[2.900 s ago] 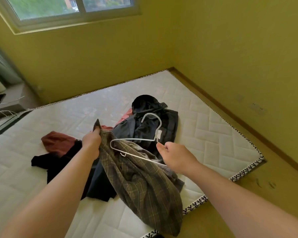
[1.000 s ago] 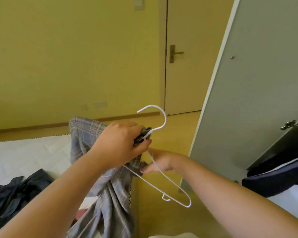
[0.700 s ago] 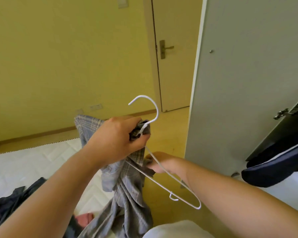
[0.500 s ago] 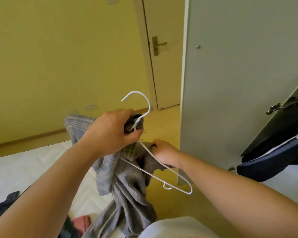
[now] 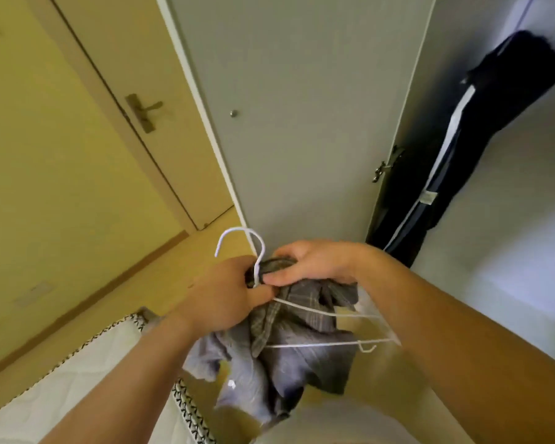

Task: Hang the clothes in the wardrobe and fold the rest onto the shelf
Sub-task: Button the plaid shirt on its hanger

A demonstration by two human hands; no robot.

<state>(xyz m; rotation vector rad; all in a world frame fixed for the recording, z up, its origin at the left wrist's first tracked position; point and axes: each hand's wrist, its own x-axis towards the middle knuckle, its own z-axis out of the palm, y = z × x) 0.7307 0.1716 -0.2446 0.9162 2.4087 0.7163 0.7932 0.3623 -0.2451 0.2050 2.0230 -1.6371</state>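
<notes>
Grey plaid garment point(image 5: 302, 360) bunched around white wire hanger point(image 5: 314, 344).

Obs., own body: two bare hands, bare forearms, pale top.

My left hand point(image 5: 225, 299) and right hand point(image 5: 314, 264) are uncovered, the backs and knuckles behind the fingers plain. Back from the fingers, past each wrist, my left forearm point(image 5: 135, 373) and right forearm point(image 5: 446, 331) run bare to the lower corners of the view. Below the fingers, at the bottom edge, there is a rounded patch of pale off-white cloth: the front of the top point(image 5: 343, 424) I wear. It is plain and blurred, and I cannot tell its cut or fastening.
</notes>
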